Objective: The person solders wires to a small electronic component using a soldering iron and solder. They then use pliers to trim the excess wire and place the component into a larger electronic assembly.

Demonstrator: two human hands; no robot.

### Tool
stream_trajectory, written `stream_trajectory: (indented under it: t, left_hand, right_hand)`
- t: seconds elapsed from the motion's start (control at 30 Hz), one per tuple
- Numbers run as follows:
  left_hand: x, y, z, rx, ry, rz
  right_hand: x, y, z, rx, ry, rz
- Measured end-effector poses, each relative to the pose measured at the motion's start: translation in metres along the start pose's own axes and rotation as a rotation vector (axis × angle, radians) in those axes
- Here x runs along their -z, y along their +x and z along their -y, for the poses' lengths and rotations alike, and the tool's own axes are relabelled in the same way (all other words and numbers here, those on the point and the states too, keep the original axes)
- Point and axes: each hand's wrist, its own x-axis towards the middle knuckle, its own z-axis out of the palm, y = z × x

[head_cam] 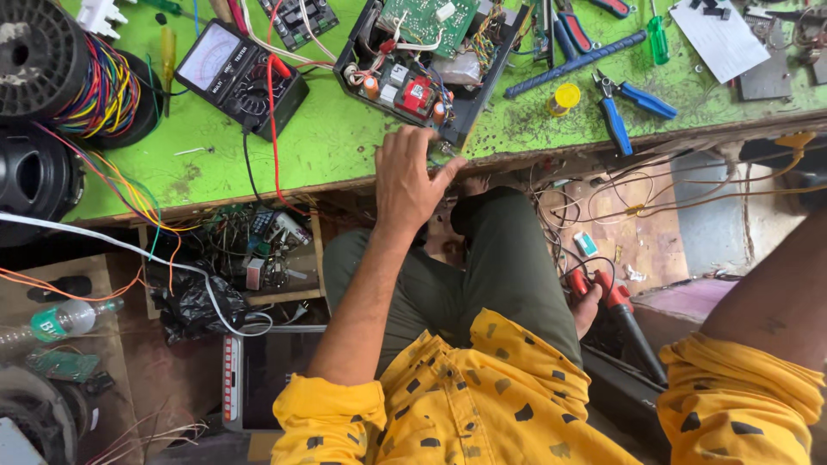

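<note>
Left hand (pixel 412 176) rested open-fingered on the open black box (pixel 431 65) at the tabletop (pixel 327 146) edge, gripping nothing. Right hand (pixel 587 303) had its grip closed around the red-handled tool (pixel 616 297); best steady the box first.

A black multimeter (pixel 241 76) with a pale dial screen lies on the green bench (pixel 345 146).

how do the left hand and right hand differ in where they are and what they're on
The left hand is raised to the green bench's edge, fingers spread on the open black electronics case; the right hand is low beside the knee. The left hand grips nothing, whereas the right hand is closed around a red-handled tool. Both are bare, on arms in yellow patterned sleeves.
</note>
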Motion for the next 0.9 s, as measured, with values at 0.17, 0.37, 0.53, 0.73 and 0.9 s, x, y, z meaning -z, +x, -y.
stream_trajectory:
  t: [0.17, 0.37, 0.53, 0.73, 0.9]
  left_hand:
    - [-0.001, 0.011, 0.000, 0.014, -0.079, 0.046]
    - [0.017, 0.027, 0.014, 0.087, -0.437, 0.189]
    - [0.015, 0.039, 0.031, 0.203, -0.536, 0.316]
    - [0.008, 0.038, 0.034, 0.151, -0.472, 0.283]
    - [0.015, 0.032, 0.031, 0.017, -0.391, 0.210]
  right_hand:
    - [-0.001, 0.022, 0.007, 0.027, -0.011, -0.017]
    - [0.013, 0.043, 0.001, 0.036, -0.035, -0.071]
    - [0.026, 0.020, -0.003, 0.071, -0.021, -0.148]
    - [-0.058, -0.006, 0.032, 0.343, 0.065, -0.037]
    - [-0.160, 0.003, 0.057, 0.534, 0.180, 0.125]
